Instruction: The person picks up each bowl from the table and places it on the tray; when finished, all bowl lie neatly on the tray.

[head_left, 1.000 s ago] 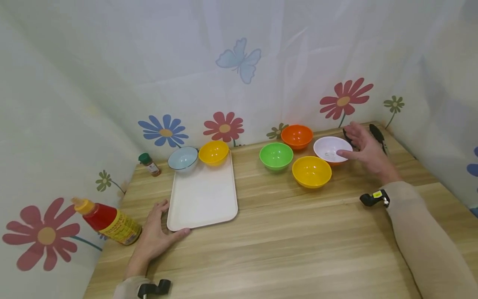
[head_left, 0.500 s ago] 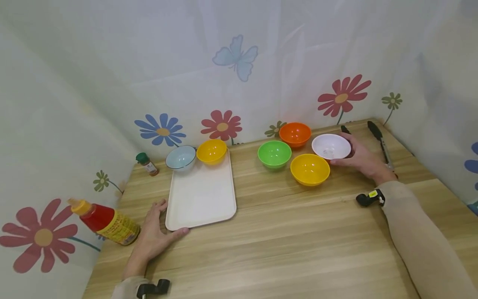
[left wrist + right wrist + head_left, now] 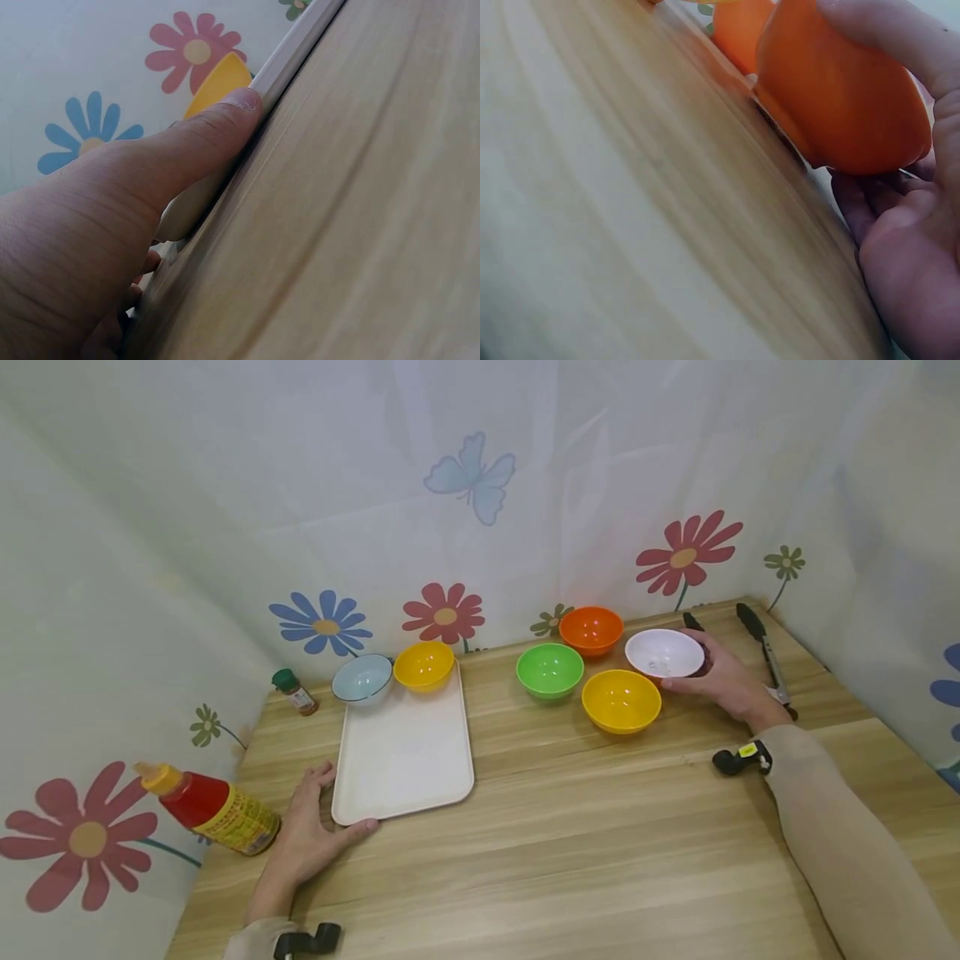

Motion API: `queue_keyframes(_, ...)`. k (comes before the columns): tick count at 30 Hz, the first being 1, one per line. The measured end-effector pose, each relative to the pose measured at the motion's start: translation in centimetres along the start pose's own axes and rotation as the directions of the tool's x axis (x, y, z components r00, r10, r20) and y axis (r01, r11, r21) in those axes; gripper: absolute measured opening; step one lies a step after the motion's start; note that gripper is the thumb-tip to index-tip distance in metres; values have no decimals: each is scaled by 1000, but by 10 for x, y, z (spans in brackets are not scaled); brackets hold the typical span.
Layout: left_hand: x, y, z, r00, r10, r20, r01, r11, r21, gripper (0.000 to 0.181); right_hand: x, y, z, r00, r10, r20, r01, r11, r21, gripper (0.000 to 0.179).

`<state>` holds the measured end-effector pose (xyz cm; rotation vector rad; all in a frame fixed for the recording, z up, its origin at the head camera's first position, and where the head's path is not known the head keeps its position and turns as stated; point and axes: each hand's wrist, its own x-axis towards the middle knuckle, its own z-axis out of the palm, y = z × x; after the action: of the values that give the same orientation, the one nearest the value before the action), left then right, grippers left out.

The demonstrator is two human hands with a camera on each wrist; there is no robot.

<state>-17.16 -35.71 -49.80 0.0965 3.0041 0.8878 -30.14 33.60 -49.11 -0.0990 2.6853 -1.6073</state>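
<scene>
My right hand [image 3: 723, 681] holds a bowl [image 3: 665, 653] that is white inside and orange outside [image 3: 840, 90], standing on the table. The thumb lies along its near side and the other fingers curl round its right and far side, partly hidden. At the white tray's [image 3: 405, 768] near left corner rests my left hand [image 3: 309, 827], palm down, fingers relaxed. Its thumb [image 3: 202, 139] touches the tray's front edge. Close to the held bowl stand a yellow bowl [image 3: 622, 702], a green bowl [image 3: 550, 671] and an orange bowl [image 3: 592, 631].
A pale blue bowl [image 3: 363, 680] and another yellow bowl [image 3: 425, 667] stand at the tray's far end. Left of them is a small green-capped bottle [image 3: 296, 692]. A red sauce bottle [image 3: 213, 810] stands beside my left hand. Black-tipped tongs [image 3: 767, 656] lie behind my right hand.
My right hand has come down from above the white-and-orange bowl's right rim and now grips its side. My left hand stays at the tray's corner. The view has shifted slightly.
</scene>
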Motion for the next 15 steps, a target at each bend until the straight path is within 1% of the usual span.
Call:
queue_keyframes(6,2,0,2,1000,4,-2,-4,1000,0,123,-2,-2,-1,997,5,-71,-3,999,32,114)
queue_keyframes(10,2,0,2,1000,-1,2,1,1000,6,125,-3,-7,-2,994,7,-113,-4,1000,30,115)
queue_keyframes(15,1,0,1,1000,2,-2,-2,1000,-10,124,-2,-21,-2,989,-36,-144,46,997,65,111)
